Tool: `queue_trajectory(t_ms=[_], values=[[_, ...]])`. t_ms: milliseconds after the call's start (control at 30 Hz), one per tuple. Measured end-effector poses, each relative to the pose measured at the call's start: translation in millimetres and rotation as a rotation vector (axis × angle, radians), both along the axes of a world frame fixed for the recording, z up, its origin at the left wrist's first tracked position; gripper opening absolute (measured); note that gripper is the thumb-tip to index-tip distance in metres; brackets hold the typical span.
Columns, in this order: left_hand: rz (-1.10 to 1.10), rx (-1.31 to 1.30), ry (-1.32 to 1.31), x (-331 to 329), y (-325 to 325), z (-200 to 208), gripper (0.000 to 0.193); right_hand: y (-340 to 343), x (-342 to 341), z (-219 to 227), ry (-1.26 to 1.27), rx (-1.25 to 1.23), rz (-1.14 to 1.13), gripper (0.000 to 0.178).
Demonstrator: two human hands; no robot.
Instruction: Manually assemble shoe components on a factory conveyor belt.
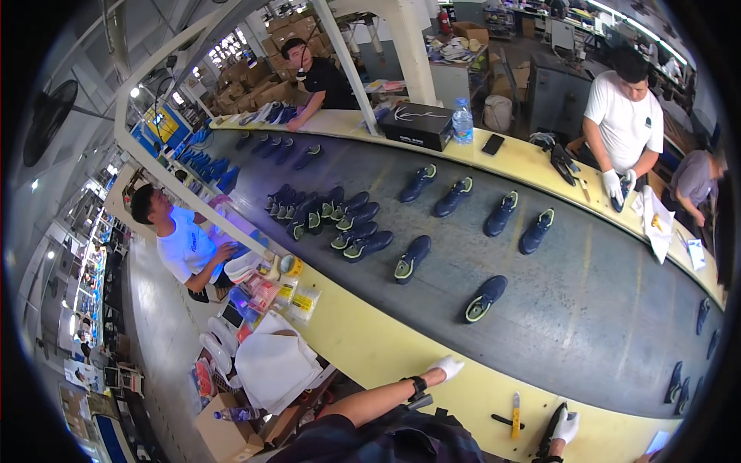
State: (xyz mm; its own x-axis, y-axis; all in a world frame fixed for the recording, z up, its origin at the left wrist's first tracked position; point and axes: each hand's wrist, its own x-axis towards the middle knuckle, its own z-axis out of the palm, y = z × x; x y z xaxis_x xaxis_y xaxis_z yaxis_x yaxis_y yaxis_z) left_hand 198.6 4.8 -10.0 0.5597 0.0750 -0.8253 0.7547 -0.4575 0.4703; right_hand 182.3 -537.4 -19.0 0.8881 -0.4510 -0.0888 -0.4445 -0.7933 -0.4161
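My left hand point(446, 368), in a white glove, lies on the yellow ledge beside the conveyor belt, its fingers stretched out and nothing visible in them. Farther right, my gloved right hand point(566, 427) is closed on a dark shoe point(549, 429), partly hidden by the hand and wrist. Left of that shoe, a yellow tool point(515, 415) lies on the ledge with a small black tool point(502, 420). On the belt ahead, the nearest navy sneaker point(486, 299) has a pale green lining. Another navy sneaker point(412, 259) sits to its left.
The grey belt point(579, 309) carries several navy sneakers, clustered at left. Across it are a black shoebox point(417, 126), water bottle point(462, 123), phone point(492, 144) and a white-shirted person point(629, 116) handling a shoe. White sheets point(274, 366) and a carton point(228, 428) lie at lower left.
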Motion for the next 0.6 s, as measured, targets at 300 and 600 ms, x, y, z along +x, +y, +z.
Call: queue_trajectory(t_ms=[300,600], values=[[-0.492,0.369,-0.043,-57,-20,40,0.058,-4,-8,-1,-0.011,-0.064,-0.027,0.038],[-0.567,0.424,-0.035,-59,-25,39,0.063,3,-8,10,-0.044,-0.038,-0.056,0.037]])
